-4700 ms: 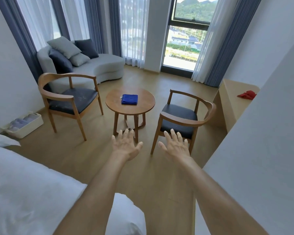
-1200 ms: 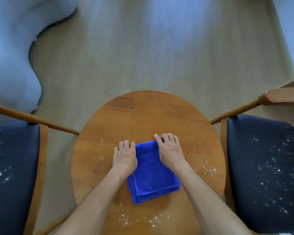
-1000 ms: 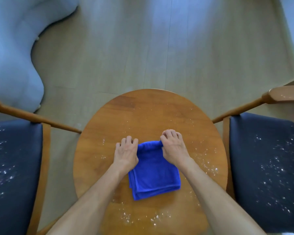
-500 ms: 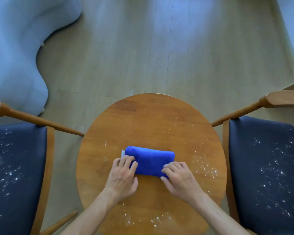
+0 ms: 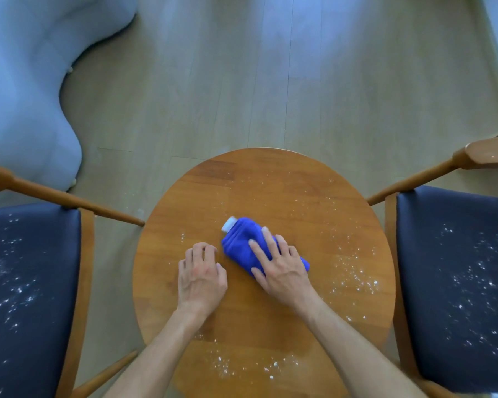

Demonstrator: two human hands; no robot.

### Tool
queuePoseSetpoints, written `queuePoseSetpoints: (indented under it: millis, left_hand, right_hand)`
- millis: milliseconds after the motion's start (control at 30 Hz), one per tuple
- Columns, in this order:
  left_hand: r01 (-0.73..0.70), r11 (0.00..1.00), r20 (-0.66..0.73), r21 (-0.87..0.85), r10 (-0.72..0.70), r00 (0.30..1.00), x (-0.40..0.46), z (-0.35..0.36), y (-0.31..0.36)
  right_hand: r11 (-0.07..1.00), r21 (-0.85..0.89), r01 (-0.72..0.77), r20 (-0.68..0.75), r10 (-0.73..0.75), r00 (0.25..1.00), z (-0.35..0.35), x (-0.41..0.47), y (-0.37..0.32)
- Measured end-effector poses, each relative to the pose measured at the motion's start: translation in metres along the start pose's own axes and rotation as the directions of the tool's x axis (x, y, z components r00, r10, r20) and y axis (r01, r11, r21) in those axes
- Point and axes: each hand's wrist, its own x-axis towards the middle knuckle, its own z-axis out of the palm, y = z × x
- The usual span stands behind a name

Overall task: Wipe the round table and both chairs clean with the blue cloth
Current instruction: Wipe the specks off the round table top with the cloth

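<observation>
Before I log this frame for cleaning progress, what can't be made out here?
- Head view: table near rim, cut by the bottom edge.
- Both chair seats run off the side edges.
- Blue cloth partly under the right hand.
- White tag: too small to read.

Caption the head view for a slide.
Right hand presses folded blue cloth on crumb-strewn round table; left hand alongside.

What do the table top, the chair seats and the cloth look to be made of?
Table top: wood, visible grain, semi-gloss varnish. Chair seats: smooth dark covering with a faint sheen, probably leather or imitation; wooden frames. Cloth: soft blue plush fabric, likely microfibre, folded thick under the right hand.
</observation>
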Motion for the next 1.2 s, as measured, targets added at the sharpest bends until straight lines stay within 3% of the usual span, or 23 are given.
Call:
queuePoseSetpoints:
  millis: [67, 133, 200, 300, 433, 533, 633, 700, 767, 833, 933, 967, 1000, 1033, 1100, 1200]
  left_hand:
    - [0.045, 0.999, 0.003, -0.022, -0.045, 0.999, 0.002, 0.001, -0.001]
    - [0.066, 0.997, 0.013, -0.025, -0.066, 0.998, 0.002, 0.003, -0.003]
    - [0.072, 0.997, 0.012, -0.027, -0.072, 0.997, 0.002, 0.007, -0.006]
    - [0.061, 0.998, 0.01, -0.021, -0.061, 0.998, 0.004, 0.015, -0.008]
    - [0.027, 1.0, 0.044, 0.003, -0.027, 0.999, 0.006, 0.028, -0.006]
    - [0.0, 1.0, 0.087, -0.004, 0.001, 0.996, 0.006, 0.034, 0.001]
    - [-0.137, 0.99, 0.111, 0.029, 0.133, 0.985, 0.004, 0.038, 0.009]
    - [-0.246, 0.966, 0.141, 0.08, 0.234, 0.962, 0.006, 0.041, 0.012]
    - [-0.324, 0.938, 0.183, 0.126, 0.299, 0.937, 0.01, 0.045, 0.014]
    - [-0.361, 0.918, 0.21, 0.166, 0.325, 0.922, 0.012, 0.053, 0.016]
    - [-0.382, 0.902, 0.202, 0.199, 0.343, 0.917, 0.01, 0.066, 0.013]
    - [-0.39, 0.897, 0.194, 0.206, 0.353, 0.915, 0.01, 0.07, 0.009]
    - [-0.401, 0.891, 0.182, 0.213, 0.367, 0.912, 0.009, 0.074, 0.005]
    - [-0.415, 0.883, 0.166, 0.218, 0.385, 0.908, 0.01, 0.077, 0.001]
    - [-0.442, 0.871, 0.126, 0.214, 0.424, 0.897, 0.011, 0.084, -0.005]
    - [-0.453, 0.868, 0.068, 0.204, 0.449, 0.891, 0.012, 0.091, -0.013]
  right_hand:
    - [0.971, 0.019, -0.239, 0.007, 0.238, 0.971, 0.005, 0.0, -0.017]
    - [0.936, 0.05, -0.348, -0.026, 0.35, 0.936, 0.005, 0.006, -0.024]
    - [0.95, 0.111, -0.293, -0.111, 0.305, 0.946, 0.01, 0.011, -0.023]
    - [0.97, 0.113, -0.215, -0.117, 0.228, 0.967, 0.017, 0.012, -0.025]
    - [0.917, 0.194, -0.349, -0.159, 0.38, 0.911, 0.031, -0.007, -0.053]
    - [0.949, 0.229, -0.217, -0.247, 0.273, 0.93, 0.05, -0.044, -0.072]
    - [0.985, 0.167, -0.046, -0.282, 0.092, 0.955, 0.062, -0.077, -0.032]
    - [0.972, 0.132, -0.194, -0.258, 0.222, 0.94, 0.059, -0.091, 0.02]
    - [0.853, 0.125, -0.507, -0.238, 0.522, 0.819, 0.054, -0.105, 0.069]
    - [0.614, 0.182, -0.768, -0.202, 0.788, 0.582, 0.051, -0.112, 0.098]
    - [0.285, 0.317, -0.905, -0.14, 0.957, 0.253, 0.046, -0.092, 0.101]
    - [0.218, 0.342, -0.914, -0.129, 0.974, 0.184, 0.043, -0.081, 0.092]
    - [0.223, 0.344, -0.912, -0.134, 0.973, 0.187, 0.041, -0.068, 0.077]
    - [0.297, 0.332, -0.895, -0.163, 0.953, 0.256, 0.039, -0.056, 0.057]
    - [0.538, 0.312, -0.784, -0.204, 0.843, 0.497, 0.039, -0.035, 0.008]
    - [0.851, 0.296, -0.434, -0.233, 0.505, 0.831, 0.046, -0.041, -0.03]
